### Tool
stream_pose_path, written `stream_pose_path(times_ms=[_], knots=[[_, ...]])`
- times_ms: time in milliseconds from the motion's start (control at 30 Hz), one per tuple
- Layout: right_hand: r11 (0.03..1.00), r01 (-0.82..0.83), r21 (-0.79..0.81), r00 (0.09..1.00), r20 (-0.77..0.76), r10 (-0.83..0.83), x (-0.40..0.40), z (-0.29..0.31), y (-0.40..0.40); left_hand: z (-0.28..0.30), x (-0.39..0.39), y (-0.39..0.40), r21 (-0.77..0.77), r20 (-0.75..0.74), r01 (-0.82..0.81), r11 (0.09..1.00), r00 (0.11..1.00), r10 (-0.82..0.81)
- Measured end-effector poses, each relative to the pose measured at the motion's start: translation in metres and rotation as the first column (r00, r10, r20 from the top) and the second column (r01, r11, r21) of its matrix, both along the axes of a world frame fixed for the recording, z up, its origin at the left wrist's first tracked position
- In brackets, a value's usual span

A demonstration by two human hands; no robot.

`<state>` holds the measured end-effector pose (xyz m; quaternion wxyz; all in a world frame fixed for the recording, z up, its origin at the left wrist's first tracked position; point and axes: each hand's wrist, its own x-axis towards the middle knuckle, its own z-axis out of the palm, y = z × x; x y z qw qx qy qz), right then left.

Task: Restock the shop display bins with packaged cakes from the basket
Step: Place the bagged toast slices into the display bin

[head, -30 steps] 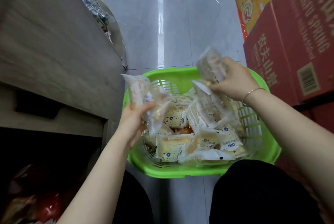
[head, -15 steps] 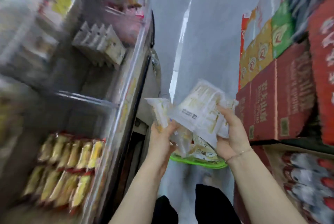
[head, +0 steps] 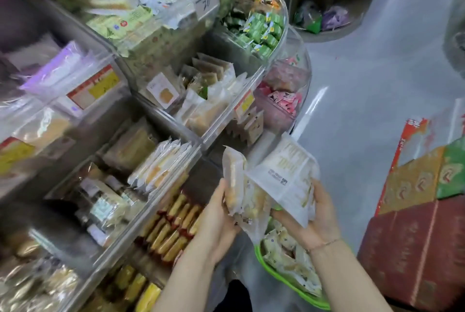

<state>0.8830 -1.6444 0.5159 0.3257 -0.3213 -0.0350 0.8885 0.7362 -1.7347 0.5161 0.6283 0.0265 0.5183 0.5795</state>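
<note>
My left hand (head: 218, 213) grips a bunch of clear-wrapped cakes (head: 236, 181) held upright. My right hand (head: 314, 218) holds more packaged cakes (head: 284, 173), white backs with a printed label facing up. Both bundles meet in front of the tiered display bins (head: 201, 145), just right of a bin of stacked white-wrapped cakes (head: 161, 168). Below my hands the green basket (head: 289, 286) on the floor holds several more cake packs.
Acrylic-fronted shelves fill the left, with yellow-and-red snack bars (head: 173, 226) on the lowest tier, green sweets (head: 261, 32) and pink sweets (head: 284, 100) at the rounded end. Red cartons (head: 407, 248) stand on the right. Grey floor (head: 357, 100) runs between.
The view has swung up from the basket to the shelves. Both hands lifted their cake packs out of the basket and brought them together in front of the bins.
</note>
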Motion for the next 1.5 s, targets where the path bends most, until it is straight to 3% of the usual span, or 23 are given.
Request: stream_pose_path(times_ms=[133,300,467,533,633,733,833,933,1033,1067,1133,1167,1200,1267,1333,1433,1467,1500], knots=[[0.996,0.028,-0.088,1.0,0.003,-0.028,-0.026,-0.013,0.009,-0.012,-0.039,-0.001,-0.083,-0.028,0.094,0.992,0.995,-0.097],[0.999,0.04,-0.025,0.998,0.054,-0.038,-0.044,-0.026,0.031,-0.024,-0.051,0.017,-0.088,0.085,0.287,0.954,0.956,-0.28],[0.999,0.04,0.02,0.985,0.165,-0.043,-0.059,-0.033,0.075,-0.037,-0.049,0.069,-0.064,0.083,0.204,0.977,0.977,-0.198],[0.996,0.073,0.045,0.965,0.249,-0.082,-0.062,-0.043,0.101,-0.047,-0.044,0.099,-0.112,0.013,0.131,0.985,0.991,-0.131],[0.966,0.077,0.247,0.844,0.5,-0.195,-0.052,-0.072,0.143,-0.07,-0.042,0.134,-0.275,-0.242,0.05,0.96,0.963,-0.119],[0.893,0.066,0.445,0.794,0.519,-0.317,-0.045,-0.091,0.175,-0.093,-0.052,0.154,-0.441,-0.553,-0.028,0.897,0.796,-0.247],[0.796,0.021,0.605,0.699,0.56,-0.444,-0.051,-0.105,0.195,-0.111,-0.066,0.169,-0.578,-0.704,-0.065,0.813,0.544,-0.457],[0.724,-0.006,0.689,0.609,0.577,-0.544,-0.066,-0.123,0.207,-0.129,-0.082,0.185,-0.74,-0.651,-0.072,0.669,0.325,-0.686],[0.692,-0.09,0.716,0.537,0.62,-0.572,-0.081,-0.14,0.203,-0.138,-0.09,0.195,-0.889,-0.457,-0.1,0.447,0.134,-0.879],[0.684,-0.123,0.719,0.52,0.633,-0.573,-0.087,-0.143,0.2,-0.139,-0.091,0.197,-0.881,-0.468,-0.118,0.458,0.079,-0.88],[0.658,-0.184,0.73,0.508,0.644,-0.572,-0.098,-0.146,0.193,-0.143,-0.092,0.198,-0.741,-0.671,-0.02,0.671,-0.006,-0.741],[0.646,-0.196,0.737,0.524,0.636,-0.566,-0.104,-0.147,0.191,-0.145,-0.091,0.198,-0.612,-0.787,0.099,0.784,0.016,-0.616],[0.638,-0.194,0.746,0.552,0.62,-0.558,-0.109,-0.147,0.189,-0.143,-0.085,0.199,-0.478,-0.858,0.216,0.852,0.096,-0.505],[0.631,-0.206,0.748,0.607,0.604,-0.517,-0.12,-0.15,0.184,-0.14,-0.07,0.204,-0.255,-0.898,0.323,0.911,0.27,-0.347],[0.636,-0.305,0.709,0.658,0.64,-0.397,-0.13,-0.154,0.179,-0.146,-0.063,0.211,-0.134,-0.91,0.268,0.954,0.349,-0.226],[0.712,-0.346,0.611,0.841,0.538,-0.053,-0.13,-0.155,0.182,-0.156,-0.068,0.215,-0.103,-0.922,0.052,0.993,0.37,-0.115],[0.731,-0.35,0.585,0.866,0.5,0.014,-0.126,-0.154,0.188,-0.157,-0.073,0.212,-0.147,-0.877,-0.084,0.986,0.471,-0.091],[0.729,-0.362,0.581,0.862,0.506,0.025,-0.12,-0.153,0.194,-0.16,-0.079,0.208,-0.185,-0.765,-0.195,0.963,0.644,-0.017]])
